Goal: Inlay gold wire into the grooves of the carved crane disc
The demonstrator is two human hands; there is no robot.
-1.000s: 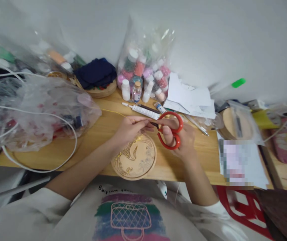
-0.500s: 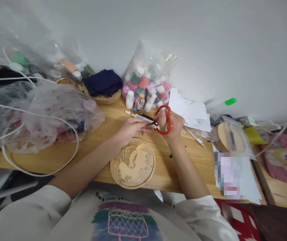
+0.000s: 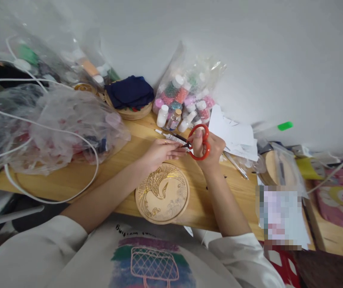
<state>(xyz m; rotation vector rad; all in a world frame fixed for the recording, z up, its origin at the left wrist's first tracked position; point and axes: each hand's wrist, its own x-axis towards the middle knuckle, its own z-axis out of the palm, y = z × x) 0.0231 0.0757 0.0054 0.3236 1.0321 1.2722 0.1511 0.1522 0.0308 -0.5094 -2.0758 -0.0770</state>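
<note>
My right hand (image 3: 213,150) grips a pair of scissors (image 3: 208,151) by the red loops, and the dark blades point left. At the blade tips are the fingers of my left hand (image 3: 163,153), pressed together as in a pinch; whatever they hold is too small to make out. Below the hands a round wooden plaque (image 3: 176,196) lies on the table, carved with a crane whose feathers are partly gold. Its grey wave pattern is at the right. Just behind the fingers lie a white tube (image 3: 171,137) and a dark pen-like stick (image 3: 179,137).
Small bottles (image 3: 174,120) stand before a clear bag of coloured jars (image 3: 179,90). A crumpled plastic bag (image 3: 54,124) and white cable (image 3: 51,201) cover the left of the wooden table (image 3: 120,156). White papers (image 3: 234,136) and a metal tool (image 3: 236,165) lie at right.
The whole view has shifted slightly, so things appear a little further right. My left fingers and the scissors remain close together; the blades look more closed than before.
</note>
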